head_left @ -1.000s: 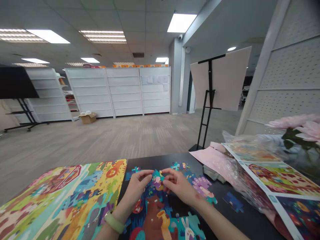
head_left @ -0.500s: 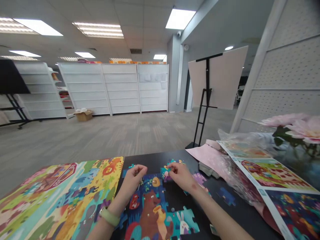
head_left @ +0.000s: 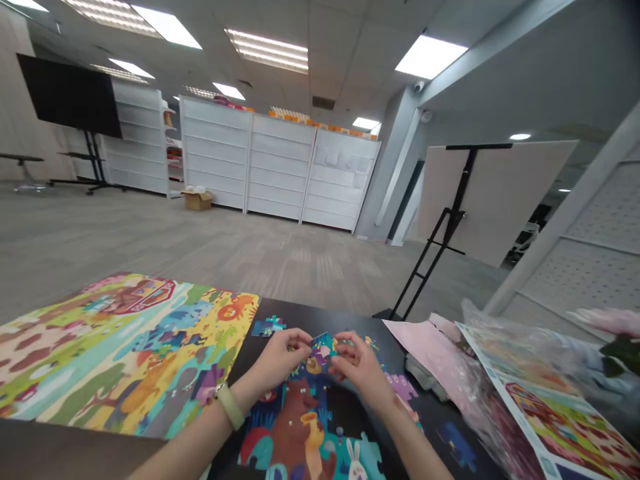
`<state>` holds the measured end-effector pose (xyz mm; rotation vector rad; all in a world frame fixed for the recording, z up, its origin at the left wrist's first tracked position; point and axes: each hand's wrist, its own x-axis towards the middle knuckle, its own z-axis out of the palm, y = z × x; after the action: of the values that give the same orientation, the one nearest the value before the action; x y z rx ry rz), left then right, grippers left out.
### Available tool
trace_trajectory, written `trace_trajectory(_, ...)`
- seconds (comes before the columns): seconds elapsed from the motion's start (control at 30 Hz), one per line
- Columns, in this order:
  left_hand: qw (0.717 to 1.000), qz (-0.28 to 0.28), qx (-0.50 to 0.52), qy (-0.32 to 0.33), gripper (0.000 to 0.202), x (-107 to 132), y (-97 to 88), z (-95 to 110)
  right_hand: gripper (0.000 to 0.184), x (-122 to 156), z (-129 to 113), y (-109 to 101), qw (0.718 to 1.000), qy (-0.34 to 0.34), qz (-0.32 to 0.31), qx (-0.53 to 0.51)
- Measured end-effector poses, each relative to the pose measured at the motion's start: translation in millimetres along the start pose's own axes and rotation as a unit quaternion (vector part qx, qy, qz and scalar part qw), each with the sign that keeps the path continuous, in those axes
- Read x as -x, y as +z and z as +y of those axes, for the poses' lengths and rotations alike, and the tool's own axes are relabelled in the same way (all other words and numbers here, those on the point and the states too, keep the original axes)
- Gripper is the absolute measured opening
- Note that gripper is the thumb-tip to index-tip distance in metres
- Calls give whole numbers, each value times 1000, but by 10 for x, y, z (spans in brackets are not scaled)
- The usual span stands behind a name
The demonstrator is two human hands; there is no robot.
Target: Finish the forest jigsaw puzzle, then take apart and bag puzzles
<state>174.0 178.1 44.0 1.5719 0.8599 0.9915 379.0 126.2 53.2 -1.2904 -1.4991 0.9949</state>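
Note:
A teal jigsaw puzzle piece [head_left: 323, 344] with a pink figure is between my hands, just above the far edge of the partly joined puzzle [head_left: 295, 427]. My left hand [head_left: 284, 357] pinches its left corner with closed fingers; a pale green band circles that wrist. From the other side, the curled fingers of my right hand [head_left: 357, 367] grip the piece's right edge. The joined puzzle shows a brown bear with a golden horn. A white rabbit piece [head_left: 356, 460] adjoins it at lower right. Fingers hide part of the held piece.
A finished-looking bright animal puzzle [head_left: 150, 353] covers the left side. Loose pieces lie on the black table: teal-blue [head_left: 269, 326], purple [head_left: 401, 385] and dark blue [head_left: 457, 445]. Pink paper [head_left: 425, 343], clear plastic and a printed picture sheet [head_left: 555, 413] crowd the right.
My view has tilted and swung left. My hands have come closer together, and my left hand has moved to the piece at my right hand's fingertips.

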Motion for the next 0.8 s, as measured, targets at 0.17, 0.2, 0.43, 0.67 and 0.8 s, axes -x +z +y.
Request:
trace_trajectory(0.17,999,-12,-42,-3,27,11,-14,14,45,81,-97,-4,948,-196,-5,253)
trace_trajectory(0.2,998,-15,-56,-2,28,15,-14,17,39,79,-93,-12,938,-208,-11,277)
trace_trajectory(0.43,977,0,-210,41,28,66,-107,47,18,-50,78,-263,928,-95,7,359)
trace_trajectory(0.67,950,-35,-304,63,16,75,-141,-22,19,-54,203,-279,932,-83,-28,352)
trace_trajectory(0.8,942,-42,-326,63,16,64,-143,-78,18,-44,235,-275,932,-89,-39,348)
